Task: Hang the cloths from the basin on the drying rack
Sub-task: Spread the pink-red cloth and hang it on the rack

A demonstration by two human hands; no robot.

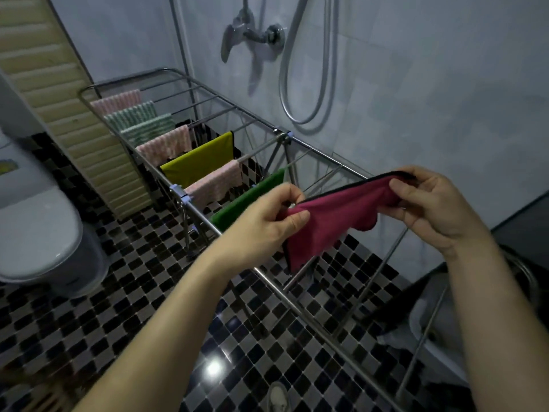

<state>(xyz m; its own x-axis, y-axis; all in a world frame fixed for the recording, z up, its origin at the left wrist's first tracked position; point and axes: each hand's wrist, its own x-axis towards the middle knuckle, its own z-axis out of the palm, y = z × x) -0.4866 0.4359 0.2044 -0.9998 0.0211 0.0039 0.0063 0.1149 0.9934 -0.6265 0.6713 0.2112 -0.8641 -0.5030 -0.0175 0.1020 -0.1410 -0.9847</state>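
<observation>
Magenta cloth (332,224), black-edged: stretched out in the air over the near rails of the steel drying rack (282,137), left hand (267,221) pinching one end, right hand (427,203) the other. Farther rails carry draped cloths: green cloth (246,200) nearest, then pink cloth (214,185), yellow cloth (199,162), and more pink and green-striped ones beyond.

A white toilet (38,233) with its lid down stands at the left on a floor (133,322) of small black, grey and white mosaic tiles (a bright spot of light (214,368) reflects off them near the bottom centre). A round metal drain (277,396) sits at the lower edge. Beside the toilet rises a cream slatted panel (68,114), and high on the pale grey tiled wall (430,84) is a chrome shower mixer (252,34), with a metal hose (312,84) hanging in a long loop.
</observation>
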